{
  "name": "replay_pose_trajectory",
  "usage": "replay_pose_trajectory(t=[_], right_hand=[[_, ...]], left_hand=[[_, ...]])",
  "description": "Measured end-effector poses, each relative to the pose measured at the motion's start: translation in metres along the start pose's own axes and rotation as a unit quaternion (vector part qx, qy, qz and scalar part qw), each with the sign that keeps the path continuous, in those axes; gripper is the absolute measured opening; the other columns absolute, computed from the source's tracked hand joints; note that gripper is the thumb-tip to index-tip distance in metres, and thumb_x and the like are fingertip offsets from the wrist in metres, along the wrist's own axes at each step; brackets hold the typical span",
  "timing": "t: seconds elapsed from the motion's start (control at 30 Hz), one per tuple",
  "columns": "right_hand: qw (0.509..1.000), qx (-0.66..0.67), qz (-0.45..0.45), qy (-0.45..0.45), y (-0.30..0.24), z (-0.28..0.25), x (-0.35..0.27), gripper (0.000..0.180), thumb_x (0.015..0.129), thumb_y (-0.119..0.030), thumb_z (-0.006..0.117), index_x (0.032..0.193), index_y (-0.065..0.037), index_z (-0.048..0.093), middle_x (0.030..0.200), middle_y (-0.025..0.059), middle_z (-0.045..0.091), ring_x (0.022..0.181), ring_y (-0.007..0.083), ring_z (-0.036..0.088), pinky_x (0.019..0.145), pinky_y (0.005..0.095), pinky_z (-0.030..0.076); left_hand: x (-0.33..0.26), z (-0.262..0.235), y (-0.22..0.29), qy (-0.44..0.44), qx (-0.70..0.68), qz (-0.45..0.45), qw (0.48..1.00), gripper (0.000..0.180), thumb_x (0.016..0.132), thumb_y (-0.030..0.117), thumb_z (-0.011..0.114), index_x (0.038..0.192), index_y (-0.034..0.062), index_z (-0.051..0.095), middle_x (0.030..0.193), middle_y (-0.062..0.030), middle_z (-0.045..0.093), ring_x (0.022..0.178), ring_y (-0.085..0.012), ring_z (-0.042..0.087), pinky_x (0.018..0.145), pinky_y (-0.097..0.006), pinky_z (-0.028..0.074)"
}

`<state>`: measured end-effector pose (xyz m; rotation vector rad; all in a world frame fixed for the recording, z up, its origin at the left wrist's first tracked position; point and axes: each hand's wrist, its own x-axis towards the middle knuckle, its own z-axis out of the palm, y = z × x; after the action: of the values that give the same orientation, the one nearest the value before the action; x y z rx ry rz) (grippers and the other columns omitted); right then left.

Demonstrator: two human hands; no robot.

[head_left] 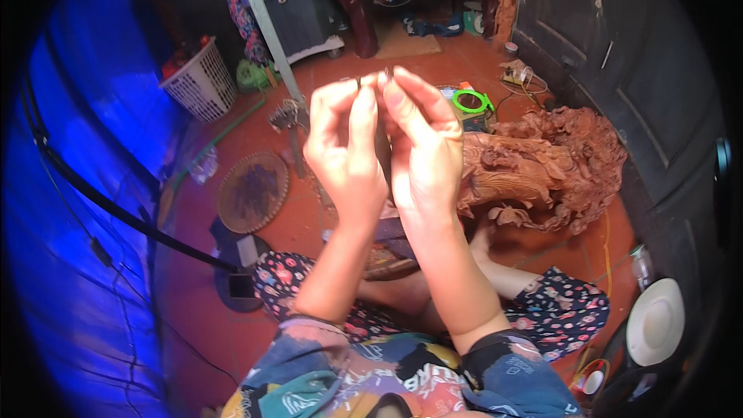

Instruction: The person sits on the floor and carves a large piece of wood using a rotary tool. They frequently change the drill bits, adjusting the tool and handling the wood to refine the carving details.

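The left hand [344, 143] and right hand [426, 143] are raised close together, thumbs against fingers, each pinching a dark bit [389, 73] at its tips, too small to identify. 1 carving [534, 166] lies to their right.

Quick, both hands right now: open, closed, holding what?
Left hand: pinched closed; anything held is too small to tell.
Right hand: pinched closed; likewise too small to tell.

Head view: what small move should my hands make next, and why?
Probably tilt the left hand and right hand slightly, keeping both pinches closed: their fingertips nearly meet, and the dark bits showing there are too small to identify from this angle.
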<state>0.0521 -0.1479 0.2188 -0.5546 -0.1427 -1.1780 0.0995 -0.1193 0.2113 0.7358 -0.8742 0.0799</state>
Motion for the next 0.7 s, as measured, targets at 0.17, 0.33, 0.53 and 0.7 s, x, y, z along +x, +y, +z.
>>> replay_pose_trajectory(t=[0.17,0.33,0.53,0.7], right_hand=[[0.997,0.016,0.069,0.034,-0.001,-0.009,-0.027,0.016,0.085,0.005,0.061,0.101,0.002,0.064,0.094,0.0121,0.068,0.084,0.0139,0.065,0.077,0.023,0.052],[0.994,-0.002,0.078,0.07,0.004,-0.017,-0.051,0.016,0.084,0.006,0.062,0.099,0.002,0.065,0.094,0.0124,0.068,0.085,0.0145,0.065,0.08,0.0238,0.052],[0.986,-0.017,0.108,0.124,0.005,-0.047,-0.083,0.017,0.082,0.007,0.063,0.099,0.002,0.065,0.095,0.012,0.068,0.087,0.0146,0.065,0.081,0.0238,0.052],[0.98,-0.034,0.117,0.157,0.01,-0.067,-0.103,0.017,0.083,0.006,0.063,0.099,0.002,0.065,0.096,0.0119,0.068,0.088,0.0147,0.065,0.082,0.0234,0.051]], left_hand=[[-0.028,-0.01,0.005,0.025,0.009,-0.02,0.999,0.006,0.091,0.001,0.054,0.094,-0.0006,0.059,0.094,-0.0031,0.059,0.088,-0.009,0.055,0.083,-0.022,0.043],[-0.049,-0.021,0.015,0.041,0.047,-0.064,0.996,0.005,0.091,0.001,0.053,0.088,-0.0006,0.057,0.092,-0.0024,0.057,0.087,-0.0079,0.054,0.081,-0.021,0.043],[-0.091,-0.042,0.011,0.021,0.071,-0.128,0.989,0.009,0.089,-0.001,0.055,0.096,-0.0026,0.061,0.101,-0.0073,0.054,0.094,-0.0133,0.055,0.084,-0.026,0.044],[-0.116,-0.05,0.005,0.038,0.082,-0.169,0.981,0.007,0.091,0.0,0.053,0.093,-0.0027,0.059,0.097,-0.0053,0.054,0.091,-0.0106,0.054,0.084,-0.024,0.043]])
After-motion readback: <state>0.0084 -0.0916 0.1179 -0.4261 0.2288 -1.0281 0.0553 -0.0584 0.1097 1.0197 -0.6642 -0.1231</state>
